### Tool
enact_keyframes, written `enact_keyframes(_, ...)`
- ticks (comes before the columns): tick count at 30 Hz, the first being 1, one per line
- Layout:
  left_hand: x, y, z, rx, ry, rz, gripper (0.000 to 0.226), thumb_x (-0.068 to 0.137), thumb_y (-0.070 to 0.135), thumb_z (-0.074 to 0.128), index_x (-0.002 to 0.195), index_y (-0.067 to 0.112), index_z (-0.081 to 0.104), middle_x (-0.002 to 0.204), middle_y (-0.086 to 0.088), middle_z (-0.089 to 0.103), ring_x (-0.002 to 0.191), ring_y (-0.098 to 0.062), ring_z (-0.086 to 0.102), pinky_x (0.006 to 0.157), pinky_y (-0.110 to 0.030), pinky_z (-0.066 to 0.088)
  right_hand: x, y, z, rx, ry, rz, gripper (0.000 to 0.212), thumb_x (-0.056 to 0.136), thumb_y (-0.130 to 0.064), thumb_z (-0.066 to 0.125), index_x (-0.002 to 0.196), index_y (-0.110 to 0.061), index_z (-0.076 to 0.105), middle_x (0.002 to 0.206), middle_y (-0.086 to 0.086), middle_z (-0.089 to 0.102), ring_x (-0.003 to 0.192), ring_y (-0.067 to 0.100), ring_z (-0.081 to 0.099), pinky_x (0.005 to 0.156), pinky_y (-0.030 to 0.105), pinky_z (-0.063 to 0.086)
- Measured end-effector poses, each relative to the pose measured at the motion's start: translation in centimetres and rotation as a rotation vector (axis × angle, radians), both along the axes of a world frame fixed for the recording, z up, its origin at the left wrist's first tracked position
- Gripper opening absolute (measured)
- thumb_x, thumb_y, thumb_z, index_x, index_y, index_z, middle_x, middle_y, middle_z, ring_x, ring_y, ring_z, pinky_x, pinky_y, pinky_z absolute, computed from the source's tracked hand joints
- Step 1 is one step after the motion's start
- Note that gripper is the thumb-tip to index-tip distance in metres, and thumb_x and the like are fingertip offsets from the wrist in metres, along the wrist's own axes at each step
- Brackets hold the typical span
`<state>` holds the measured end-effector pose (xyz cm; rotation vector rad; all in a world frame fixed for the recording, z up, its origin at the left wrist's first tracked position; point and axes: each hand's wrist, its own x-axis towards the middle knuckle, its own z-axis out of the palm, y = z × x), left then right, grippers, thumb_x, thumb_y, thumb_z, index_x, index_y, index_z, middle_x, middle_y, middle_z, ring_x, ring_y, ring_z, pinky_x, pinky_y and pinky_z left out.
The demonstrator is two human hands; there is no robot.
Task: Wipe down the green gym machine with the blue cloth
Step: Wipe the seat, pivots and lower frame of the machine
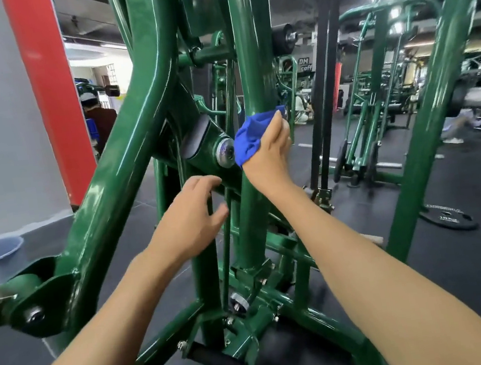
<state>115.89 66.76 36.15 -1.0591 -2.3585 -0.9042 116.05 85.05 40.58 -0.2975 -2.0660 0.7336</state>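
The green gym machine (126,153) fills the middle of the view, with thick glossy tubes rising from a bolted base. My right hand (270,151) holds the bunched blue cloth (250,137) and presses it against the central upright tube (253,74) at about mid height. My left hand (190,218) hovers lower and to the left, fingers spread and loosely curved, close to a thin green rod and the pivot arm. It holds nothing. A chrome pivot cap (226,152) sits just left of the cloth.
A red and grey pillar (26,102) stands at the left. Another green upright (435,97) rises at the right. A black weight plate (451,218) lies on the dark floor. More green machines (368,100) and people fill the background.
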Motion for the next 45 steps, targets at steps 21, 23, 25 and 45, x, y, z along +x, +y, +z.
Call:
enact_keyframes(21, -1.7, 3.2, 15.8, 0.033, 0.201, 0.080, 0.056, 0.092, 0.023, 0.064, 0.145, 0.016, 0.047, 0.150, -0.006, 0.046, 0.137, -0.026, 0.047, 0.113, -0.046, 0.042, 0.0, -1.2, 15.2, 0.260, 0.050, -0.137, 0.084, 0.099, -0.012, 0.057, 0.159, 0.004, 0.000, 0.160, 0.027, 0.011, 0.142, 0.045, 0.023, 0.115, 0.053, 0.035)
enact_keyframes(23, -1.6, 2.9, 16.9, 0.028, 0.252, 0.086, 0.051, 0.089, 0.022, 0.063, 0.138, 0.016, 0.051, 0.143, -0.008, 0.050, 0.132, -0.029, 0.049, 0.108, -0.050, 0.045, -0.4, -2.2, 15.8, 0.339, 0.105, -0.160, 0.086, 0.099, -0.011, 0.056, 0.160, 0.004, -0.002, 0.164, 0.028, 0.004, 0.150, 0.047, 0.014, 0.121, 0.054, 0.028)
enact_keyframes(25, -1.7, 2.4, 17.7, 0.025, 0.305, 0.106, 0.054, 0.089, 0.020, 0.063, 0.141, 0.014, 0.049, 0.144, -0.009, 0.049, 0.131, -0.033, 0.049, 0.106, -0.050, 0.045, -0.9, -2.4, 17.5, 0.329, 0.115, -0.141, 0.091, 0.099, -0.012, 0.058, 0.160, 0.002, -0.009, 0.167, 0.027, -0.004, 0.155, 0.045, 0.002, 0.125, 0.055, 0.016)
enact_keyframes(45, -3.9, 2.2, 12.0, 0.028, 0.258, -0.001, 0.059, 0.092, 0.023, 0.062, 0.149, 0.013, 0.047, 0.147, -0.006, 0.050, 0.135, -0.027, 0.048, 0.111, -0.045, 0.043, -2.2, 0.3, 3.5, 0.093, 0.119, -0.156, 0.094, 0.095, -0.013, 0.065, 0.160, -0.002, -0.002, 0.164, 0.026, 0.012, 0.150, 0.043, 0.021, 0.121, 0.051, 0.032)
